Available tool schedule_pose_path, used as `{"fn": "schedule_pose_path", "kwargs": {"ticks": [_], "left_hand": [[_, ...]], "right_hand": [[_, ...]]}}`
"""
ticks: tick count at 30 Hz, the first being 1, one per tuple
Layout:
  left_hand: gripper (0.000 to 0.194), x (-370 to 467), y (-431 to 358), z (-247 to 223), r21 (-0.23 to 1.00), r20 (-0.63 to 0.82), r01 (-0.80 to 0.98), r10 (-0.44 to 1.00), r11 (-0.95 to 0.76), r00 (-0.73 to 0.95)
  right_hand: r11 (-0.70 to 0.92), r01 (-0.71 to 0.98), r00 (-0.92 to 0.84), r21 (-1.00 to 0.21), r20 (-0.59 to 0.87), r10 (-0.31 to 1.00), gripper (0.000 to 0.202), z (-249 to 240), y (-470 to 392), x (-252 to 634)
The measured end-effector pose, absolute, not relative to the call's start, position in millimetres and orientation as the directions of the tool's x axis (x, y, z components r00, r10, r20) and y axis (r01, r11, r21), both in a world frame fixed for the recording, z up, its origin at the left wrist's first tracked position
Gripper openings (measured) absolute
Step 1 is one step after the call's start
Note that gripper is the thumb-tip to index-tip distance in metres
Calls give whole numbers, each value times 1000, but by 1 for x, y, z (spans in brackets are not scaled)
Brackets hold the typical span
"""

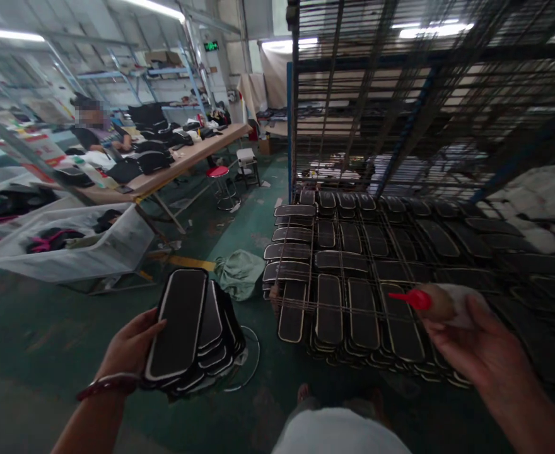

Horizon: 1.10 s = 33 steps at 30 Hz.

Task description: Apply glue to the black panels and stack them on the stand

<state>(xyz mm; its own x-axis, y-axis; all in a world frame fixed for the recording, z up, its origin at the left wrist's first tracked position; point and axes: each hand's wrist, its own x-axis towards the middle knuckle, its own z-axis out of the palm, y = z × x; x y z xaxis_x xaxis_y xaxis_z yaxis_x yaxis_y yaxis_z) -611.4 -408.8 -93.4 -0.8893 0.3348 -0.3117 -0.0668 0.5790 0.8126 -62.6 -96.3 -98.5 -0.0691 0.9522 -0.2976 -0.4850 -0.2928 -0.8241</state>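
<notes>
Lower left, my left hand [128, 347] grips the edge of a black rounded-rectangle panel [178, 325] with a pale line round its border, thumb on top and the other fingers hidden under it. More such panels [218, 334] lie fanned in a stack directly beside and beneath it. On the right, my right hand [476, 347] is closed round a squeeze bottle [441, 302] with a red nozzle [412, 298] that points left. The bottle is held above rows of similar black panels [365, 315] laid out on a wire rack.
Wire rack shelves [381, 113] rise at the right. A green cloth bundle [239, 274] lies on the floor. Left are a white bin [83, 255] and a long worktable [197, 151] with a seated person [100, 129]. A red-topped stool [217, 172] stands beyond.
</notes>
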Motion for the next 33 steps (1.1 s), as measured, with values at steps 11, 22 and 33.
{"fn": "schedule_pose_path", "kwargs": {"ticks": [11, 22, 33], "left_hand": [[47, -459, -265, -8, 808, -588, -170, 753, 564, -295], [38, -446, -222, 8, 774, -620, 102, 781, 625, -79], [53, -462, -210, -5, 726, -637, 201, 753, 657, -162]], "right_hand": [[9, -458, -270, -889, 149, 951, 36, 20, -83, -119], [176, -269, -336, -947, 263, 904, 45, 48, -79, -110], [197, -231, -380, -953, 275, 883, 46, 42, -70, -109]]}}
